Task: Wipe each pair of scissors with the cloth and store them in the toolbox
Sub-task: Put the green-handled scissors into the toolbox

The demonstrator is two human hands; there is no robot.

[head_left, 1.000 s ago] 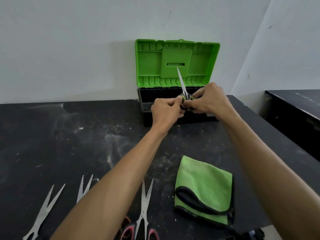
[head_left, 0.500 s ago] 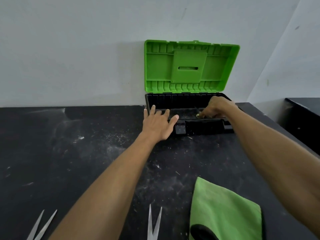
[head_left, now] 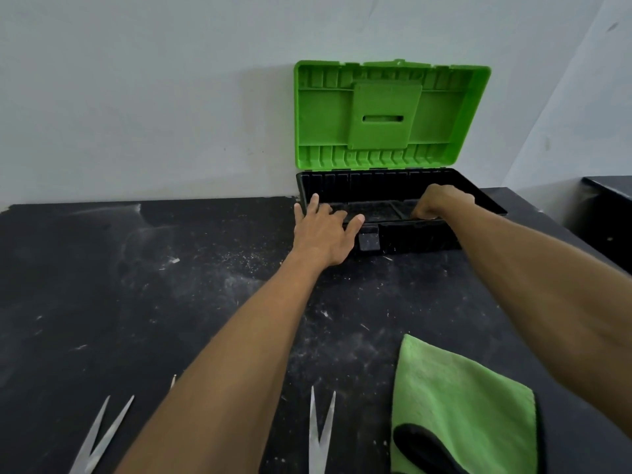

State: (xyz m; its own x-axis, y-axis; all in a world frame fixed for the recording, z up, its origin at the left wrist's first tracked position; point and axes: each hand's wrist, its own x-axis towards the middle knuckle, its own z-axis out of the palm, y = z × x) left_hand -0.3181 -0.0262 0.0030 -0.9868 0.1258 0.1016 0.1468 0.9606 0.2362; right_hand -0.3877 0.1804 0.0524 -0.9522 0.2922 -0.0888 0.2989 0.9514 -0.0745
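The toolbox (head_left: 487,204) stands open against the wall, its green lid (head_left: 390,114) upright. My left hand (head_left: 325,230) rests flat on the box's front left rim, fingers spread. My right hand (head_left: 441,201) reaches down into the black tray with fingers curled in a pinch; the green-handled scissors it carried are hidden under it. The folded green cloth (head_left: 461,398) lies at the near right. Blades of one pair of scissors (head_left: 319,436) and another pair (head_left: 99,436) point up from the bottom edge; my left forearm covers most of a third.
The black dusty table (head_left: 136,285) runs to the white wall behind. A grey latch (head_left: 368,241) sits on the toolbox front. A second dark surface (head_left: 608,206) stands past the table's right edge.
Both hands held the green-handled scissors upright before the box. My right hand then lowered them into the tray, and my left hand let go and settled on the rim.
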